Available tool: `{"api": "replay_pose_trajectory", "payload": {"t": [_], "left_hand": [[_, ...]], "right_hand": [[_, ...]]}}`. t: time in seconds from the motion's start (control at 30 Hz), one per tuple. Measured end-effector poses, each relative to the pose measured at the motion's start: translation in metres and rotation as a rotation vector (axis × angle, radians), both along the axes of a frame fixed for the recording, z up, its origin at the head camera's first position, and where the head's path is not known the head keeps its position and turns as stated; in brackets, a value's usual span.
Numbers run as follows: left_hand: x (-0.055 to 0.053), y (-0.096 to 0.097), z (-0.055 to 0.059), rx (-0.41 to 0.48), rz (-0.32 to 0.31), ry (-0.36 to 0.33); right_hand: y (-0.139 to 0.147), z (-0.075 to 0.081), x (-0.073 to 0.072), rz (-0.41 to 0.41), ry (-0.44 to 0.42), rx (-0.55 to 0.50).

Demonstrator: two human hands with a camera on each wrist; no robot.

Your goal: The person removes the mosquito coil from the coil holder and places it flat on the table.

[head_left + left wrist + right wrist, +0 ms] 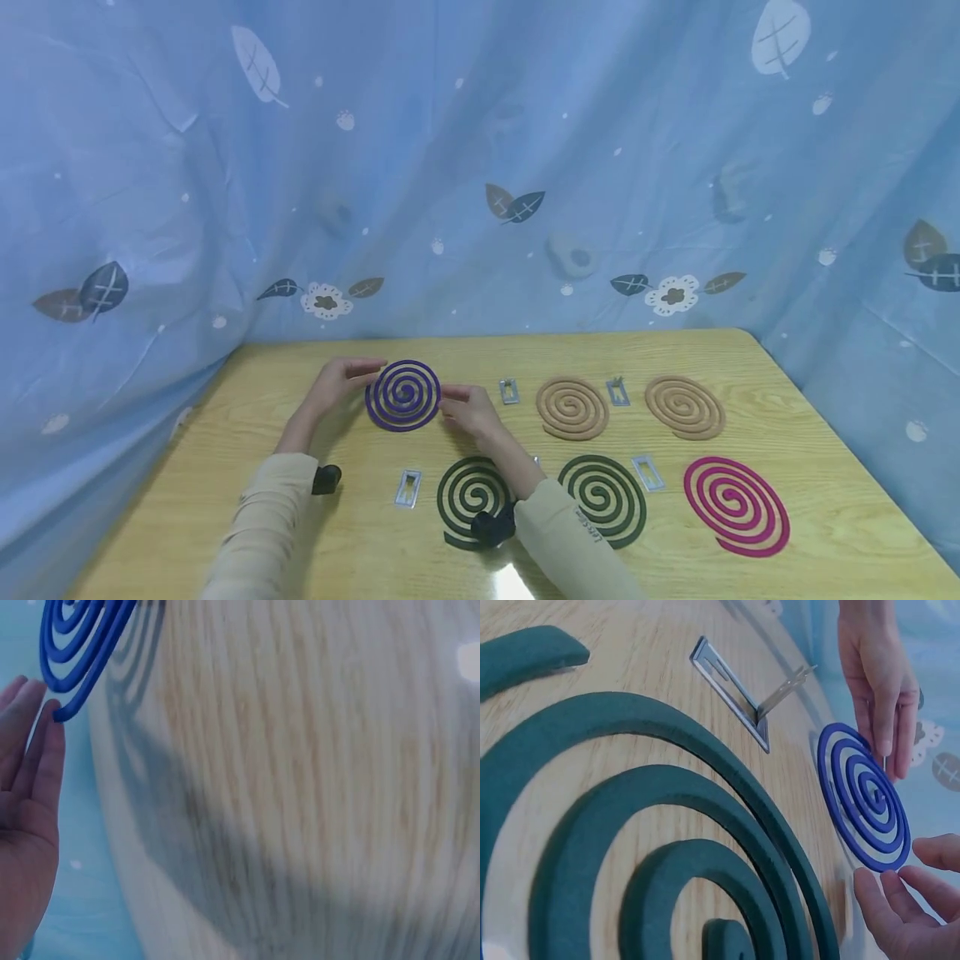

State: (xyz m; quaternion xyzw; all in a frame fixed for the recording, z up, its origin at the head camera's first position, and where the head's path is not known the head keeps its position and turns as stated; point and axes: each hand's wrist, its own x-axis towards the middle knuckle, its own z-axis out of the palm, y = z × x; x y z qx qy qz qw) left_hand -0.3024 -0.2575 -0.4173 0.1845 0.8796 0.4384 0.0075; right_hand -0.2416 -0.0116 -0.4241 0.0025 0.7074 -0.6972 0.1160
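A purple-blue mosquito coil (pixel 403 396) is raised off the table between my two hands, its flat face toward the head camera. My left hand (pixel 335 389) is at its left edge with straight fingers. In the left wrist view the coil's tail end (pixel 66 712) meets a fingertip of that hand. At the coil's opposite edge is my right hand (pixel 468 410). In the right wrist view its fingertips (pixel 889 881) touch the rim, and the thumb stands apart from them. The coil's shadow (pixel 161 795) falls on the wood.
Two green coils (pixel 637 500), two tan coils (pixel 572 408) and a pink coil (pixel 776 525) lie flat to the right. Small metal coil stands (pixel 408 488) lie among them, some with a raised tab. My right forearm crosses above a green coil. Behind the table (pixel 360 550) hangs a blue curtain (pixel 450 167).
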Motion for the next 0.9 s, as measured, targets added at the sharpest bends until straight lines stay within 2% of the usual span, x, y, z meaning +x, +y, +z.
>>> {"api": "replay_pose_trajectory", "payload": {"t": [0.17, 0.4, 0.5, 0.67, 0.83, 0.9], "left_hand": [[0.001, 0.007, -0.003, 0.005, 0.046, -0.022], [0.001, 0.009, -0.005, 0.012, 0.043, 0.020], [0.004, 0.008, -0.005, 0.028, 0.049, 0.014], [0.008, 0.008, -0.002, 0.029, 0.074, -0.017], [0.008, 0.010, 0.004, 0.035, 0.075, -0.045], [0.008, 0.011, 0.008, 0.061, 0.081, -0.081]], "right_hand": [[-0.001, -0.001, 0.000, 0.008, -0.016, -0.026], [-0.001, -0.001, 0.000, -0.003, -0.016, -0.054], [-0.003, -0.002, 0.000, -0.012, -0.021, -0.065], [-0.005, -0.001, 0.002, -0.019, -0.036, -0.098], [-0.006, 0.003, 0.001, -0.048, -0.050, -0.121], [-0.006, 0.005, 0.000, -0.063, -0.053, -0.125]]}}
